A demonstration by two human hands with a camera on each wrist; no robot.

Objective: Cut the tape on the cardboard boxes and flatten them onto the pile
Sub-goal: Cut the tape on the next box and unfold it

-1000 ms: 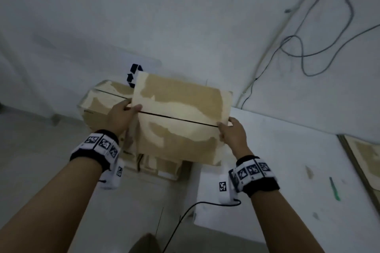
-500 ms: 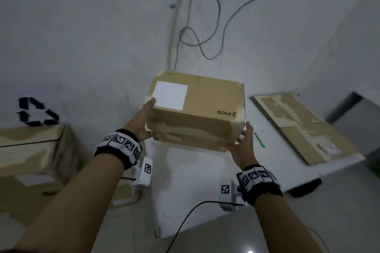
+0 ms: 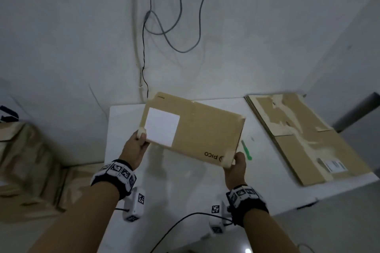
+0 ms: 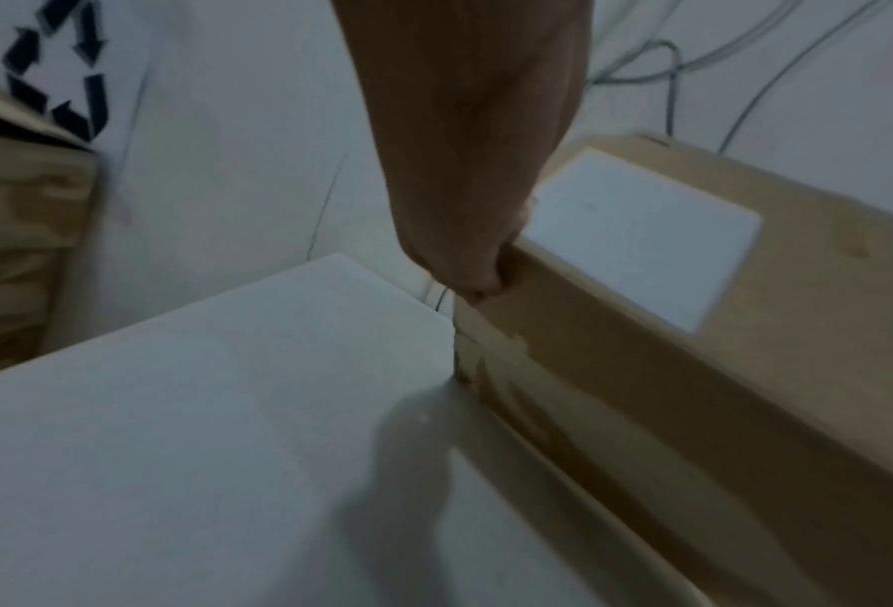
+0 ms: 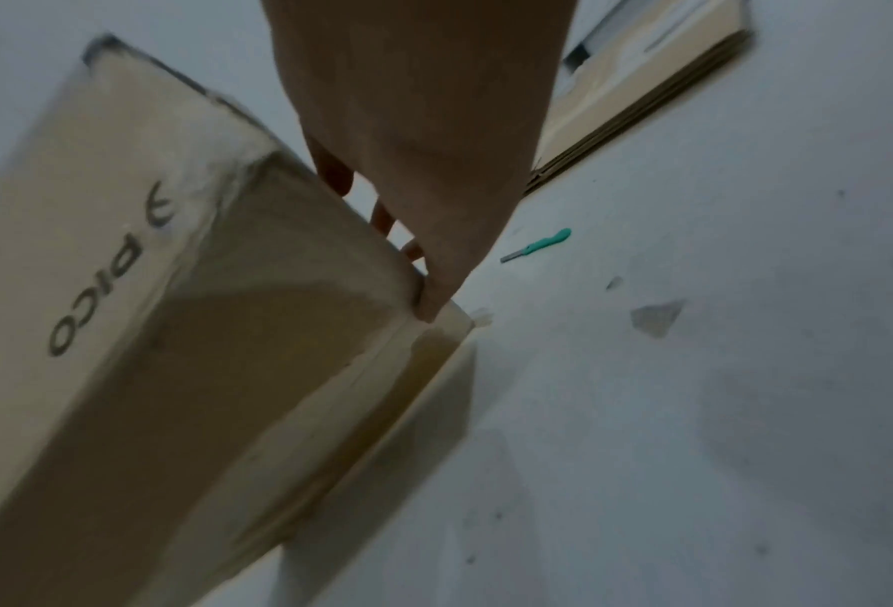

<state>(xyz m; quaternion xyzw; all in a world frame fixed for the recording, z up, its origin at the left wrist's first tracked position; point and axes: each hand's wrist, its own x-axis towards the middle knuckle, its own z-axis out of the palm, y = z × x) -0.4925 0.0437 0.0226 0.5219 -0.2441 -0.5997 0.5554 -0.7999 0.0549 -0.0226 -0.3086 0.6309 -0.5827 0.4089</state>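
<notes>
A brown cardboard box with a white label and "PICO" print is tilted low over the white table. My left hand grips its near left corner, thumb on top by the label. My right hand grips its near right corner beside the print. In the left wrist view the left hand clamps the edge of the box. The right wrist view shows the right hand on the taped corner of the box. A green cutter lies on the table right of the box.
A pile of flattened cardboard lies on the table's right end. More taped boxes are stacked left of the table under a recycling sign. Cables hang on the wall behind.
Both hands lifted the box off the stack at the left and carried it right. It is now lower over the white table, its labelled face tilted towards me.
</notes>
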